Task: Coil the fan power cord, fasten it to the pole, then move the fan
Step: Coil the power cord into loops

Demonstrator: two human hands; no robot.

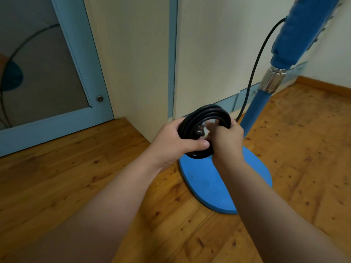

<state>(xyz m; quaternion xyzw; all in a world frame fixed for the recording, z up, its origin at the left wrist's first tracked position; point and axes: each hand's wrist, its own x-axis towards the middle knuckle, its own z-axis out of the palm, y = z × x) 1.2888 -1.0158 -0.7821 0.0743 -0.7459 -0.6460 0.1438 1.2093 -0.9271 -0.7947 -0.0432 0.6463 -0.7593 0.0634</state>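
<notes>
The black power cord (206, 112) is wound into a round coil of several loops, held above the fan's blue base (207, 185). My left hand (171, 143) grips the coil's left side, thumb across the loops. My right hand (227, 138) grips its right side. The plug (256, 132) sits inside the ring between both hands. A single strand of cord (256, 59) runs from the coil up to the fan's upper body. The blue pole (255, 109) with a chrome collar (270, 79) rises just right of the coil.
A cream wall corner (133, 73) stands behind the coil. A blue-framed glass door (62, 114) is at the left. Wooden floor (76, 177) spreads around the base, with a skirting board (322, 85) at the far right.
</notes>
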